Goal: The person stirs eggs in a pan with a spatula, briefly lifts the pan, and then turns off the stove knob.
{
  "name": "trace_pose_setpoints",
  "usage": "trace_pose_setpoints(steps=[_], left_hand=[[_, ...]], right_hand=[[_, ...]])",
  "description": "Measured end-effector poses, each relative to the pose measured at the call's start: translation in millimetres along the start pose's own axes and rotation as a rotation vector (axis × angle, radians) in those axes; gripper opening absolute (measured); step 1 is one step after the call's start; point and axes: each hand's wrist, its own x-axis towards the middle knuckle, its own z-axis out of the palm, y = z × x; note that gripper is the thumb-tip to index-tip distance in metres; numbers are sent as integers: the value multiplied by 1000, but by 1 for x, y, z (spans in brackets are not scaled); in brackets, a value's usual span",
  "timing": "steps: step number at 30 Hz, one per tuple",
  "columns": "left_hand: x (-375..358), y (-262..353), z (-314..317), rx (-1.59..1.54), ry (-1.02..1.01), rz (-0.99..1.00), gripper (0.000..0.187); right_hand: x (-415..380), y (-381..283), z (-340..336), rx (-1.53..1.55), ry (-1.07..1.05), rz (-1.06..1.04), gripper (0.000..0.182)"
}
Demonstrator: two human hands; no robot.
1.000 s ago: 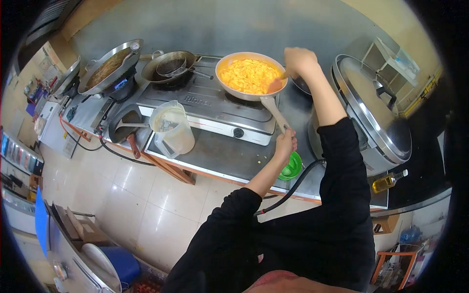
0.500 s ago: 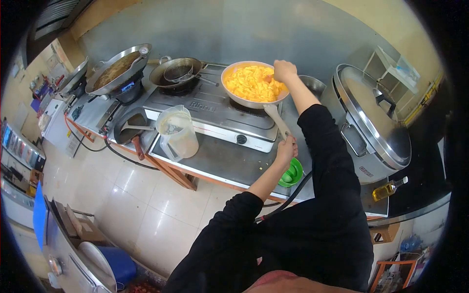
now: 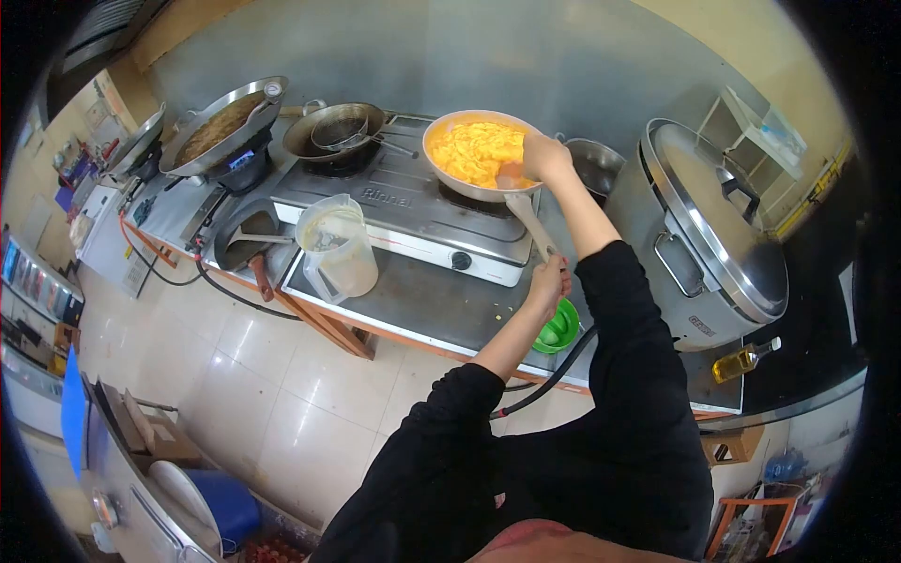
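Note:
My left hand (image 3: 547,281) is closed around the pale handle of a frying pan (image 3: 434,166), which sits on the right burner. Yellow scrambled eggs (image 3: 474,150) fill the pan. Over the pan's right side, my right hand (image 3: 546,158) is closed on a spatula (image 3: 510,174); only its brownish blade shows, down among the eggs, and the grip is hidden in my fist. Below my left hand, a green bowl (image 3: 560,327) stands on the counter with a green item inside.
A plastic jug (image 3: 338,251) stands before the gas stove (image 3: 399,235). Left are a wok with a strainer (image 3: 340,131), a dark pan (image 3: 242,235) and a large oil-filled wok (image 3: 223,129). Right are a metal pot (image 3: 595,164), a big lidded cooker (image 3: 699,272) and an oil bottle (image 3: 746,360).
My right hand has moved down and slightly nearer with the spatula, shifting the eggs. My left hand stays on the pan handle. The whole view has shifted slightly.

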Motion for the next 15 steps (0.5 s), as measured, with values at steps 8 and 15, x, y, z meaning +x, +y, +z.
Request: trace_pose_setpoints(steps=[8,15], left_hand=[[-3,4,0,85,16,10,24],[-1,0,-3,40,-8,-9,21]], right_hand=[[46,9,14,38,116,86,32],[-19,-3,-98,-92,-152,83,37]])
